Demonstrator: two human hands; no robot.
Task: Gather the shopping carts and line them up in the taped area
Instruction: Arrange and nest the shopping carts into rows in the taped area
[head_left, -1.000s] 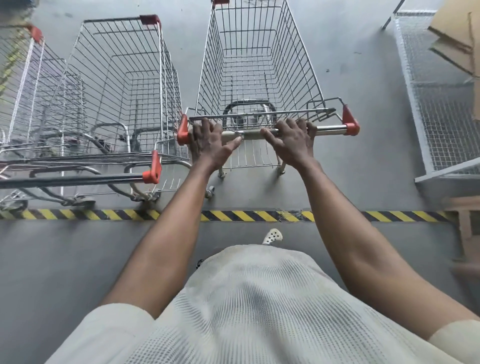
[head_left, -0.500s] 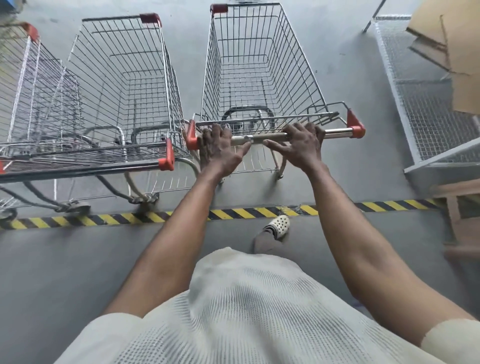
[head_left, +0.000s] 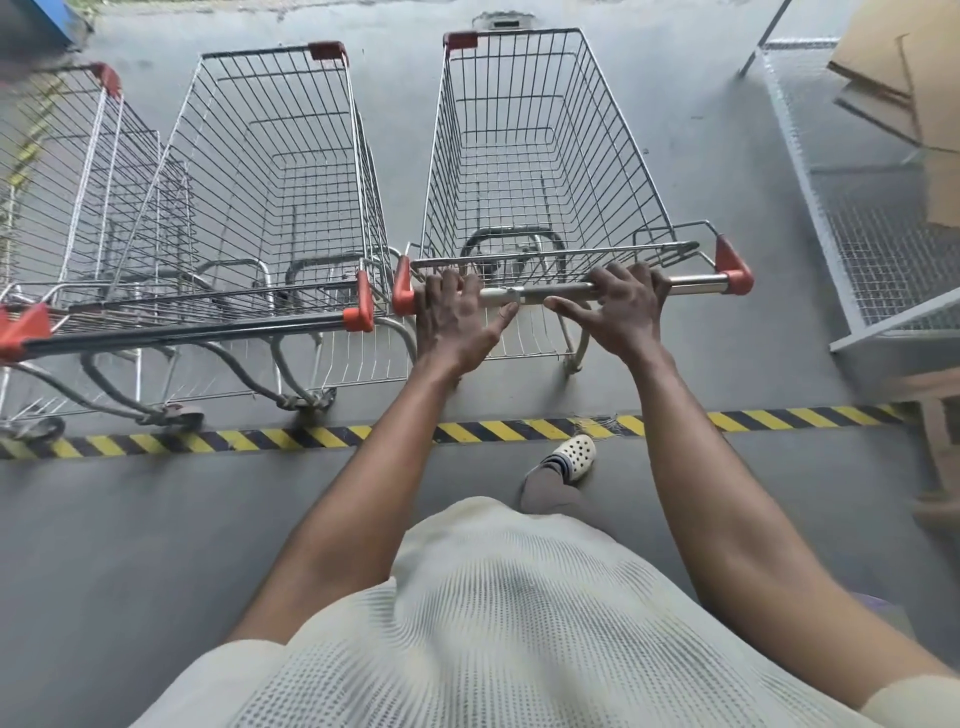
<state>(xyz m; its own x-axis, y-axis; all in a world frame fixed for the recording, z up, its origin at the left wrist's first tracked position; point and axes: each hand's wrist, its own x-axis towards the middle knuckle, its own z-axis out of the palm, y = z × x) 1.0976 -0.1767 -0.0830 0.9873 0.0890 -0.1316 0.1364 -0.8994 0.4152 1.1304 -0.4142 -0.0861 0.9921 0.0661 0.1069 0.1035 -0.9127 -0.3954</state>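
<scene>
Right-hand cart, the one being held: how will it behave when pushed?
Probably rolls easily: the cart stands on a smooth concrete floor. Likely light for its size: open wire, nothing inside. Probably stiff, not floppy: metal frame, and left hand and right hand grip the handle bar spread apart.

Reaching forward with both bare arms, elbows barely bent, wrists level. Gripping the cart handle (head_left: 537, 294) with left hand (head_left: 457, 317), palm down, fingers curled over, thumb splayed rightward. Same with right hand (head_left: 626, 309), thumb pointing left. Keeping hands near each other, not touching.
</scene>
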